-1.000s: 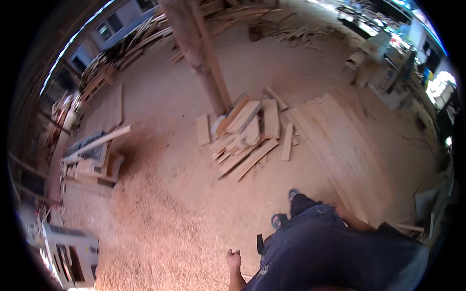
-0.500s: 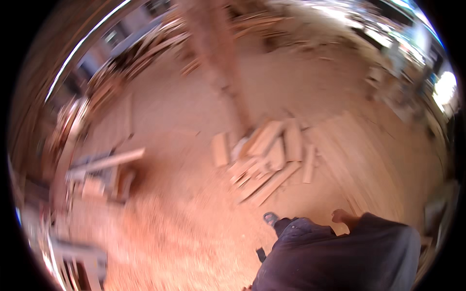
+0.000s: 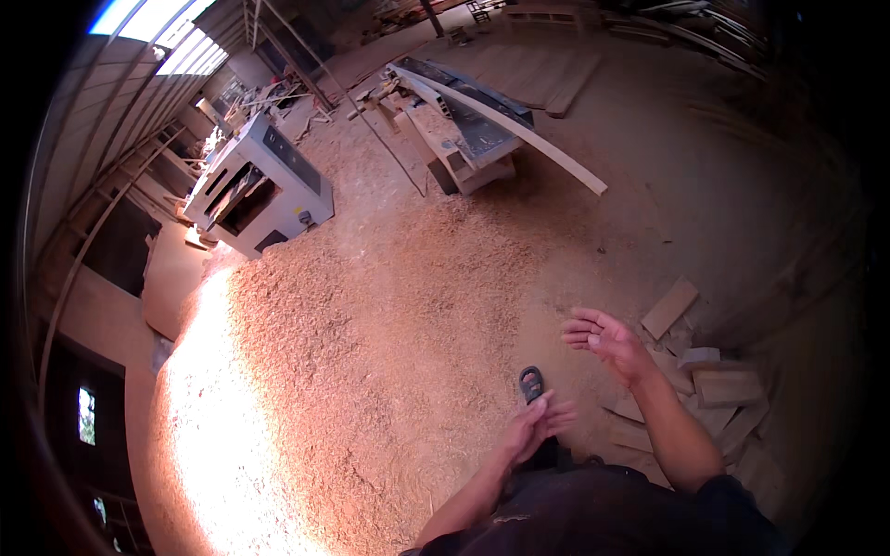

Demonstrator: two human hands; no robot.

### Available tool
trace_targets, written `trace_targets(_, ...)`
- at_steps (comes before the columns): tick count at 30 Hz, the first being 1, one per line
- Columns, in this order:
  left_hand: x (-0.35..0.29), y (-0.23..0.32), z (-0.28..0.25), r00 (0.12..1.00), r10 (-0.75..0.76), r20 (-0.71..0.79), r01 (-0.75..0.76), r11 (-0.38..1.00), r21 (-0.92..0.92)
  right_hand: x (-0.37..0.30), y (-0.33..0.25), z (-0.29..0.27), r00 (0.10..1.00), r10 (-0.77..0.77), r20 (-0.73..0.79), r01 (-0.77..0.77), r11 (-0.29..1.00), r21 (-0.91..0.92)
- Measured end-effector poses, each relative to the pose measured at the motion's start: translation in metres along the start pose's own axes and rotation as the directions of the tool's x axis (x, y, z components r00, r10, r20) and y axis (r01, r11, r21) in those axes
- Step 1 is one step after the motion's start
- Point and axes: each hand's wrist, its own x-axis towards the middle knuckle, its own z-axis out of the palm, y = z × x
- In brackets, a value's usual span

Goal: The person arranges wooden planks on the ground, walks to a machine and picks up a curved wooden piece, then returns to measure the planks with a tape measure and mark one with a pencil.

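Both of my hands are raised in front of my body and hold nothing. My left hand is low and near my dark-clothed torso, its fingers apart and slightly smeared by motion. Farther forward and to the right, my right hand has loosely curved fingers, spread from one another. Below them shows my sandalled foot on the dusty floor. The right forearm passes over a pile of cut wood pieces, hiding part of it. Neither hand touches anything.
Wood shavings cover much of the floor, with bright sunlight at left. A pale boxy machine stands at far left. Beyond the shavings is a long woodworking machine, a long board lying across it. Planks lie behind.
My view has swung left, so the wood pile now sits at lower right and the machines stand ahead. Both hands and forearms have come up into full view.
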Motion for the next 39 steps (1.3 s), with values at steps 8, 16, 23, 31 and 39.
trace_targets(8, 0.13, 0.173, 0.0, 0.942, 0.179, 0.284, -0.005, 0.852, -0.523, 0.209, 0.03, -0.014, 0.991, 0.132, 0.004, -0.131, 0.978, 0.161)
trace_targets(16, 0.16, 0.33, -0.176, 0.725, 0.348, -0.595, -0.592, 0.756, -0.279, 0.224, 0.013, -0.29, 0.536, 0.255, -0.804, -0.097, 0.965, 0.242)
trace_targets(23, 0.156, 0.357, -0.22, 0.509, 0.313, -0.802, -0.31, 0.936, 0.168, 0.326, 0.034, -0.418, 0.261, 0.194, -0.946, 0.057, 0.975, 0.216)
trace_targets(31, 0.072, 0.255, -0.308, 0.283, 0.066, -0.957, 0.719, 0.646, 0.257, 0.451, 0.062, -0.455, 0.366, 0.113, -0.924, 0.052, 0.989, 0.141)
trace_targets(39, 0.041, 0.172, -0.427, 0.243, -0.127, -0.962, 0.846, 0.512, 0.146, 0.529, 0.076, -0.436, 0.403, -0.09, -0.911, -0.186, 0.966, -0.178)
